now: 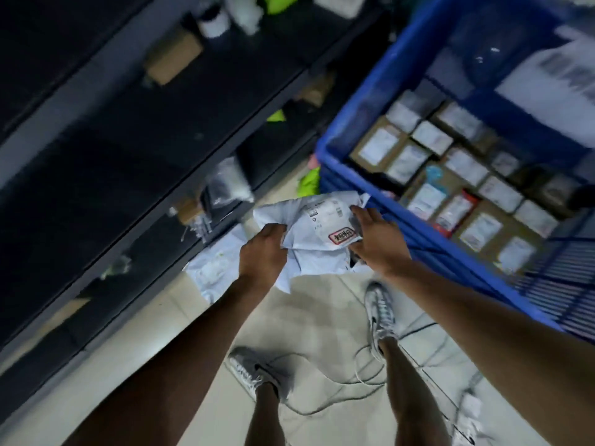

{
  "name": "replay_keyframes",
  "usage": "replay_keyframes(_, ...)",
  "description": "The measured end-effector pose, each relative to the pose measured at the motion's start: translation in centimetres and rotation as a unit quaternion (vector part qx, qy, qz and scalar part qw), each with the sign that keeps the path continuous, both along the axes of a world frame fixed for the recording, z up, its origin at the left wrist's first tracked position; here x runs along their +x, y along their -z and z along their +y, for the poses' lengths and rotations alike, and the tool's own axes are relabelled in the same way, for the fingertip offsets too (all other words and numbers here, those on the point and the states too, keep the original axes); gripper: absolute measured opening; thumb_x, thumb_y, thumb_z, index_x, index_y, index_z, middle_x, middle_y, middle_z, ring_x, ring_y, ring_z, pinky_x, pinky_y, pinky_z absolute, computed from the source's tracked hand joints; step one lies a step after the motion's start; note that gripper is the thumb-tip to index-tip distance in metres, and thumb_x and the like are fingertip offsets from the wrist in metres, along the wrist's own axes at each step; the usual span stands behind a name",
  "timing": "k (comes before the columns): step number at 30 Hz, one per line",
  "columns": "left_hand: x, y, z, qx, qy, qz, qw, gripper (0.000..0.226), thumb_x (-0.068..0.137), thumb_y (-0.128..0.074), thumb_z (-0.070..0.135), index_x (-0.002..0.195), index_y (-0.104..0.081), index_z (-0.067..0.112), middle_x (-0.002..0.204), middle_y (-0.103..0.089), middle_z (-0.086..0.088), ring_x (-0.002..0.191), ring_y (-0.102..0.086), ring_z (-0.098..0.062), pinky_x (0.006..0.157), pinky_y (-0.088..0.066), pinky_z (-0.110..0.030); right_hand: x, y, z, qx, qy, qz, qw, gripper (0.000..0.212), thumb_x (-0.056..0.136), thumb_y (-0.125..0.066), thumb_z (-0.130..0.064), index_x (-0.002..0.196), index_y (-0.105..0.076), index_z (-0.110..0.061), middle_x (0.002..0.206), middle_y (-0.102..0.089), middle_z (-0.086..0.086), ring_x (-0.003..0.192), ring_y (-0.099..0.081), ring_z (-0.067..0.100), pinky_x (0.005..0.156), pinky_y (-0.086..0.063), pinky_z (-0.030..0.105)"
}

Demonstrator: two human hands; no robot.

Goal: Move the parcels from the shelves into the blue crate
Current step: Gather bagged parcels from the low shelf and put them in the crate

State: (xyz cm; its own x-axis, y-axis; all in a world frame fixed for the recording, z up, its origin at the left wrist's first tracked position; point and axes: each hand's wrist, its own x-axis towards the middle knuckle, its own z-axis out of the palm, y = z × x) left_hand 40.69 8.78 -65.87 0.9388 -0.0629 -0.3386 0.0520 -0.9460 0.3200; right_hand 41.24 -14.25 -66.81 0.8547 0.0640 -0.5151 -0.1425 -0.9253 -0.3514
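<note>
I hold a crumpled white plastic mailer parcel (pixel 317 233) with a printed label and a red stamp, in front of me above the floor. My left hand (pixel 262 255) grips its left side and my right hand (pixel 378 241) grips its right side. The parcel hangs just left of the near corner of the blue crate (pixel 351 130). Inside the crate lie several labelled cardboard boxes (pixel 376 149) and bagged parcels, packed close together. The dark shelves (pixel 180 123) run along the left, with a brown box (pixel 174 59) and clear bags (pixel 228 181) on them.
Another white mailer (pixel 215 268) lies on the floor by the shelf foot. Green bags (pixel 309 181) sit low between shelf and crate. Cables (pixel 338 381) trail over the tiled floor around my two feet in pale shoes (pixel 380 310).
</note>
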Motion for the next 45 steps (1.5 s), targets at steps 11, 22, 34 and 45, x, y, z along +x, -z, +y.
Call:
replay_keyframes(11,3.6,-9.9,-18.8,0.078,0.214,-0.023,0.973,0.035,0.073,-0.039,0.032,0.085,-0.064,0.010,0.079,-0.067,-0.014,0.068,-0.066,-0.037,0.055,-0.050,-0.035,-6.0,-4.7,-17.4,0.141,0.123,0.018,0.982,0.047,0.096,-0.052,-0.028,0.141,-0.042,-0.019,0.141,-0.041,0.011,0.121,-0.049,0.035,0.100,-0.036,0.039)
replay_keyframes(22,8.1,-18.8,-22.6,0.139,0.373,-0.054,0.916,0.028,0.057,-0.058,0.014,0.084,-0.068,0.017,0.076,-0.065,0.004,0.064,-0.064,-0.025,0.042,-0.042,-0.025,-5.9,-6.4,-19.3,0.326,0.174,0.128,0.920,0.115,0.076,-0.075,-0.054,0.156,0.004,-0.027,0.163,-0.015,0.006,0.145,-0.027,0.026,0.114,-0.031,0.037)
replay_keyframes(34,14.2,-10.3,-32.3,-0.028,0.386,0.019,0.922,0.030,0.077,-0.067,0.003,0.106,-0.066,0.011,0.101,-0.066,-0.005,0.086,-0.064,-0.029,0.060,-0.052,-0.039,-3.3,-6.3,-27.5,0.180,0.384,0.085,0.901,0.060,0.086,-0.066,-0.027,0.142,-0.044,-0.028,0.135,-0.058,0.007,0.120,-0.056,0.028,0.096,-0.049,0.039)
replay_keyframes(45,9.6,9.9,-44.6,0.009,0.476,0.178,0.861,0.029,0.086,-0.063,0.012,0.115,-0.063,0.016,0.111,-0.068,-0.010,0.100,-0.064,-0.031,0.078,-0.050,-0.035,-10.6,8.3,-37.1,0.066,0.350,0.214,0.910,0.059,0.085,-0.069,-0.025,0.138,-0.044,-0.020,0.120,-0.064,0.018,0.103,-0.063,0.037,0.083,-0.053,0.043)
